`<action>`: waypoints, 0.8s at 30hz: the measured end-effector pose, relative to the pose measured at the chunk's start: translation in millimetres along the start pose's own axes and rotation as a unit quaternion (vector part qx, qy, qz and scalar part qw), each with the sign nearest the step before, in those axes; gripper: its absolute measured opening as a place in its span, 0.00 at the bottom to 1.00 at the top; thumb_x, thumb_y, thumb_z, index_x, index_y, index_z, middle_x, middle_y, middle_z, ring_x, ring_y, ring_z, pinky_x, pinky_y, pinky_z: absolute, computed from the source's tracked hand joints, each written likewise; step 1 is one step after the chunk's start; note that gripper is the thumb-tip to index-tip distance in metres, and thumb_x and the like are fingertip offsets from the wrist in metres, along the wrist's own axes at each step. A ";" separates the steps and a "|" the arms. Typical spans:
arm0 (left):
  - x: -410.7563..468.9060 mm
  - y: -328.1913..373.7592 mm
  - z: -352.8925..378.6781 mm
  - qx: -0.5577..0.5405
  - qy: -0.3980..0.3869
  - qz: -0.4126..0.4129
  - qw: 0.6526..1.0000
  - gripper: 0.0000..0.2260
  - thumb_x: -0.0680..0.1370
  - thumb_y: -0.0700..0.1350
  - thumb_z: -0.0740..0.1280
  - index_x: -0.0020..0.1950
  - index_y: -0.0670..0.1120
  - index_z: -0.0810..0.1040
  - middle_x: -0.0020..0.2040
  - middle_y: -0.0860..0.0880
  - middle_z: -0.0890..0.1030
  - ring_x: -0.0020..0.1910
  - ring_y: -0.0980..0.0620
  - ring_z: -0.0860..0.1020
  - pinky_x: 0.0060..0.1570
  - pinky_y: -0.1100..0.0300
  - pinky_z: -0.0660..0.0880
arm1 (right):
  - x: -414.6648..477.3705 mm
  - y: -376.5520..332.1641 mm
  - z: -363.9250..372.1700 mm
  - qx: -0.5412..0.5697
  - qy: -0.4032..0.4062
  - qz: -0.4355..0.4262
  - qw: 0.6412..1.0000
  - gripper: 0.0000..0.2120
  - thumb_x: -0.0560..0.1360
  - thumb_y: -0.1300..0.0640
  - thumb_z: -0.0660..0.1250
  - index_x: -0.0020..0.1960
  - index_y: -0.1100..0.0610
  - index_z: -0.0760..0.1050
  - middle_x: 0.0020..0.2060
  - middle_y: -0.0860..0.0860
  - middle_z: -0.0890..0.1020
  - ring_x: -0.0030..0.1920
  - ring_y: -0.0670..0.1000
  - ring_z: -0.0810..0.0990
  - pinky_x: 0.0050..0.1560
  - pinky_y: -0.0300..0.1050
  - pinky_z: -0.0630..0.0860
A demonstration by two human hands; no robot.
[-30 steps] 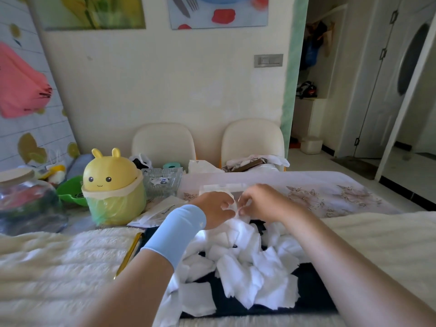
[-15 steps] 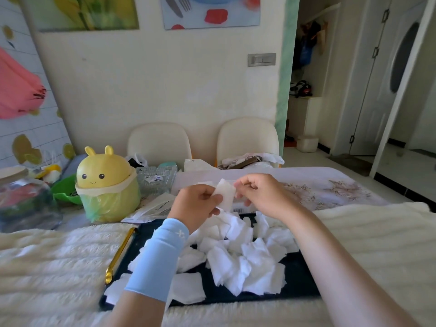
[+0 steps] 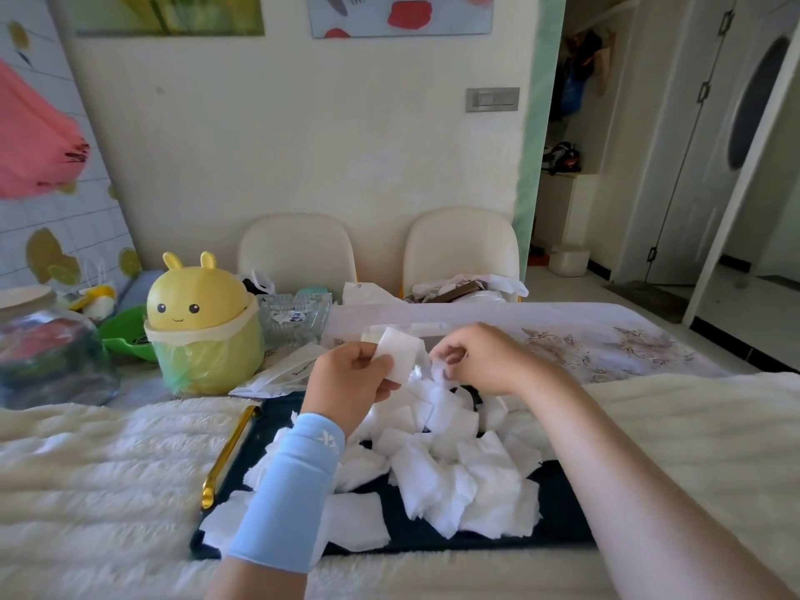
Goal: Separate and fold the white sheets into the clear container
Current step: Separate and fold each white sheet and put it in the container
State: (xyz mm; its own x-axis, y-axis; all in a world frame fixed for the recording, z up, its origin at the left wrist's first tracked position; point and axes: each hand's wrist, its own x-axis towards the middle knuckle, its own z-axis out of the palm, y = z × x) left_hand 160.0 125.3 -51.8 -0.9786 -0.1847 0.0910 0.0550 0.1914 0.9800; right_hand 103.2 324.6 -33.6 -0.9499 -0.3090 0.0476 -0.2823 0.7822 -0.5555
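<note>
A heap of small white sheets (image 3: pixel 450 478) lies on a dark tray (image 3: pixel 558 513) in front of me. My left hand (image 3: pixel 346 383), in a light blue sleeve, pinches one white sheet (image 3: pixel 400 352) held up above the heap. My right hand (image 3: pixel 480 357) is just right of it, fingers curled, pinching a small white sheet (image 3: pixel 439 368) at its fingertips. The clear container (image 3: pixel 411 331) stands behind the hands, mostly hidden by them.
A yellow bunny-shaped bin (image 3: pixel 201 326) with a green liner stands at the left, beside a glass dish (image 3: pixel 294 318), a green bowl (image 3: pixel 123 331) and a big jar (image 3: pixel 47 352). A gold handle (image 3: pixel 229 456) lines the tray's left edge. Two chairs (image 3: pixel 461 249) stand behind the table.
The hands lifted a sheet off the heap and drew apart; the left now holds one sheet alone, the right has moved rightwards with another piece.
</note>
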 end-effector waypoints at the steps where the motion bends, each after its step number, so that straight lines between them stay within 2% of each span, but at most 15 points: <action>1: 0.7 -1.1 -0.9 -0.011 0.002 -0.007 1.000 0.04 0.79 0.38 0.67 0.47 0.43 0.82 0.39 0.46 0.86 0.41 0.48 0.86 0.49 0.51 0.82 | -6.0 -0.8 -4.6 0.013 0.019 -0.003 1.000 0.11 0.75 0.59 0.68 0.49 0.46 0.84 0.45 0.42 0.85 0.47 0.44 0.82 0.51 0.43 0.78; 3: -0.1 -1.6 -1.0 -0.027 0.002 -0.016 1.000 0.05 0.79 0.37 0.66 0.52 0.41 0.81 0.42 0.45 0.86 0.41 0.47 0.86 0.47 0.52 0.82 | -19.9 -3.3 -12.3 0.063 0.059 -0.011 0.996 0.10 0.76 0.58 0.68 0.46 0.46 0.86 0.43 0.41 0.85 0.40 0.43 0.80 0.43 0.40 0.76; 7: -4.4 -1.9 2.5 -0.035 0.008 -0.015 0.999 0.08 0.79 0.37 0.66 0.56 0.42 0.81 0.44 0.45 0.86 0.41 0.49 0.86 0.45 0.56 0.82 | -44.1 -11.1 -19.1 0.204 0.094 -0.023 0.974 0.03 0.75 0.56 0.73 0.44 0.55 0.84 0.35 0.47 0.81 0.35 0.45 0.76 0.40 0.39 0.72; 9: -7.4 -0.7 5.1 -0.060 0.005 -0.025 0.998 0.07 0.79 0.36 0.66 0.55 0.40 0.82 0.45 0.44 0.86 0.42 0.49 0.86 0.46 0.55 0.82 | -49.7 -17.0 -17.2 0.308 0.080 -0.030 0.948 0.02 0.75 0.59 0.73 0.44 0.57 0.82 0.34 0.45 0.81 0.35 0.43 0.77 0.40 0.35 0.73; 10: -10.2 0.4 6.3 -0.085 -0.001 -0.036 0.996 0.07 0.79 0.36 0.66 0.54 0.39 0.82 0.45 0.43 0.86 0.43 0.48 0.86 0.46 0.55 0.82 | -51.8 -20.6 -15.1 0.369 0.059 -0.035 0.927 0.01 0.75 0.61 0.73 0.46 0.57 0.82 0.35 0.47 0.83 0.35 0.44 0.79 0.40 0.36 0.74; 12: -17.5 4.0 8.6 -0.144 -0.030 -0.059 0.987 0.07 0.80 0.36 0.66 0.54 0.39 0.82 0.47 0.41 0.86 0.44 0.46 0.86 0.47 0.55 0.82 | -51.9 -24.9 -8.6 0.437 0.021 -0.038 0.899 0.03 0.74 0.62 0.74 0.48 0.59 0.82 0.38 0.52 0.85 0.35 0.48 0.80 0.40 0.42 0.74; 17: -27.6 10.3 10.9 -0.273 -0.091 -0.098 0.953 0.10 0.82 0.38 0.61 0.58 0.36 0.79 0.50 0.38 0.84 0.42 0.46 0.84 0.50 0.51 0.83 | -47.5 -30.3 6.8 0.363 0.032 0.005 0.931 0.08 0.72 0.57 0.77 0.48 0.61 0.82 0.32 0.49 0.82 0.31 0.48 0.79 0.35 0.42 0.69; 20: -28.1 11.1 9.3 -0.289 -0.083 -0.113 0.947 0.11 0.81 0.39 0.64 0.61 0.34 0.77 0.54 0.35 0.83 0.43 0.44 0.84 0.47 0.51 0.83 | -46.7 -31.6 7.4 0.324 0.050 0.019 0.945 0.08 0.72 0.55 0.77 0.46 0.58 0.83 0.28 0.46 0.81 0.30 0.46 0.79 0.35 0.41 0.70; 24: -27.7 11.9 6.2 -0.307 -0.084 -0.123 0.940 0.11 0.81 0.39 0.65 0.60 0.34 0.77 0.52 0.36 0.84 0.44 0.42 0.85 0.42 0.53 0.83 | -47.3 -32.3 -1.2 0.326 0.072 0.015 0.943 0.07 0.71 0.55 0.78 0.45 0.57 0.83 0.26 0.47 0.79 0.27 0.46 0.76 0.31 0.38 0.71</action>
State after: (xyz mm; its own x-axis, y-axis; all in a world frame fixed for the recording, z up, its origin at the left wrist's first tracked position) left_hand 186.5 138.7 -43.8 -0.9913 0.0137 -0.1307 -0.1233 -0.4401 0.8894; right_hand 157.1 314.6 -16.9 -0.9779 -0.1784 0.1092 -0.1564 0.2772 -0.9480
